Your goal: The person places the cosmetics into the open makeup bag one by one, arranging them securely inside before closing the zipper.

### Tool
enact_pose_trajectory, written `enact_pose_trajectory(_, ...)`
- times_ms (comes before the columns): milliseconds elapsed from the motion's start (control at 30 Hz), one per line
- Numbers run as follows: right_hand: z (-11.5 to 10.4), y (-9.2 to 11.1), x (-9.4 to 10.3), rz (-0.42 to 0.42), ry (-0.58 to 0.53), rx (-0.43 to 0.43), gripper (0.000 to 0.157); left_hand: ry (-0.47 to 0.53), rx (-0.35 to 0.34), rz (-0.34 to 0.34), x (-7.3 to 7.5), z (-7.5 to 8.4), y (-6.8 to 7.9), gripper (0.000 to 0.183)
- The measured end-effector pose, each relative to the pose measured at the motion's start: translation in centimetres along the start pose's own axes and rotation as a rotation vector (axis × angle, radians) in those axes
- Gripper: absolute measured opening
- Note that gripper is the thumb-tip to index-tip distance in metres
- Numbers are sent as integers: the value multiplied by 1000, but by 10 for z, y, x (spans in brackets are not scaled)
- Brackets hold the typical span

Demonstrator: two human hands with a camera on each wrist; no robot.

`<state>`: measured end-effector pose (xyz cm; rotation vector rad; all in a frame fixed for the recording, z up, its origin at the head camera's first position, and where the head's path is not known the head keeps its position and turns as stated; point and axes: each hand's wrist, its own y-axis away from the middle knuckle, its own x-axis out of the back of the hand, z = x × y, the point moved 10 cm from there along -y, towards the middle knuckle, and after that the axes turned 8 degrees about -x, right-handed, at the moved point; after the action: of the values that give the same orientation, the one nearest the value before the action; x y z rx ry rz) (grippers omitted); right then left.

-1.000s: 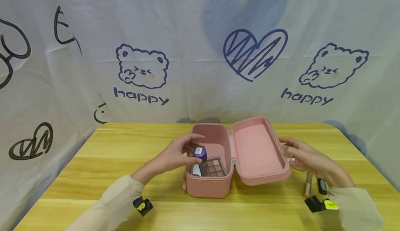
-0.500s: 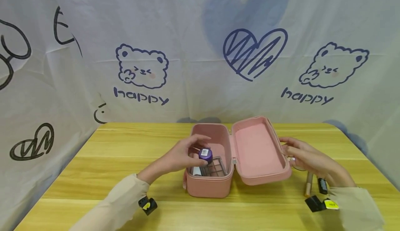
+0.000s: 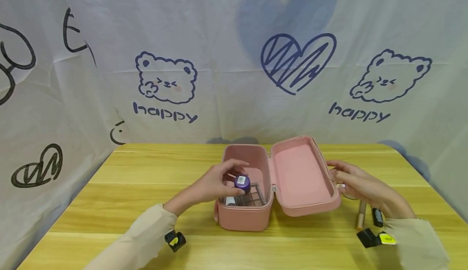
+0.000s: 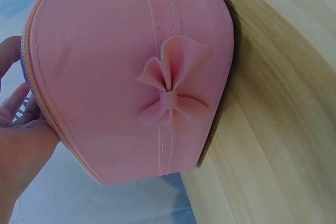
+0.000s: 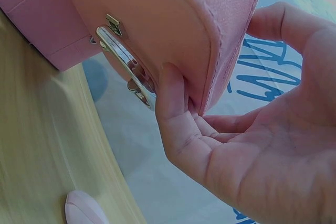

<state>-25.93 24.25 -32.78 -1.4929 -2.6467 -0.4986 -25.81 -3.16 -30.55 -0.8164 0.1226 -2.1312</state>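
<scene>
A pink cosmetic case (image 3: 243, 220) stands on the table with its lid (image 3: 300, 172) folded out to the right. My left hand (image 3: 213, 184) reaches over its near left rim, holding a small purple jar (image 3: 242, 183) with a white label on top between thumb and fingers. Below the jar, an eyeshadow palette (image 3: 257, 195) and a white item (image 3: 230, 201) lie in the case. In the left wrist view, the case wall with its bow (image 4: 169, 98) hides most of the hand. My right hand (image 3: 360, 184) grips the lid's outer edge, near the metal handle (image 5: 126, 59).
Right of the case, partly under the right forearm, lie a slim tan tube (image 3: 360, 216) and a black item (image 3: 377, 217). A rounded pale pink thing (image 5: 84, 208) rests on the table in the right wrist view. A printed cloth (image 3: 234, 99) hangs behind.
My left hand has moved slightly right and down with the purple jar, bringing it over the palette. The right hand and the lid have stayed still.
</scene>
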Motion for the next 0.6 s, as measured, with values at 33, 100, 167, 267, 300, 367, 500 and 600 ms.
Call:
enact_pose_trajectory(33, 0, 0, 0, 0, 1, 1, 65, -1, 3, -1, 0, 0, 0, 60)
enact_pose_trajectory(100, 0, 0, 0, 1, 1, 0, 65, -2, 10, -3, -1, 0, 0, 60)
enact_pose_trajectory(167, 0, 0, 0, -2, -2, 0, 65, 2, 16, -6, -1, 0, 0, 60)
enact_pose_trajectory(267, 0, -1, 0, -3, -2, 1, 65, -3, 19, -10, -2, 0, -1, 59)
enact_pose_trajectory(300, 0, -1, 0, -2, -1, 1, 65, -6, 18, -12, -2, 0, -1, 59)
enact_pose_trajectory(367, 0, -1, 0, 2, 3, -1, 65, -6, 13, -19, -2, 0, -1, 59)
enact_pose_trajectory(500, 0, 0, 0, 11, 18, -2, 66, 21, 28, -46, -2, -2, 1, 66)
enact_pose_trajectory(600, 0, 0, 0, 14, 25, -1, 65, 37, 72, -61, -2, -5, 3, 71)
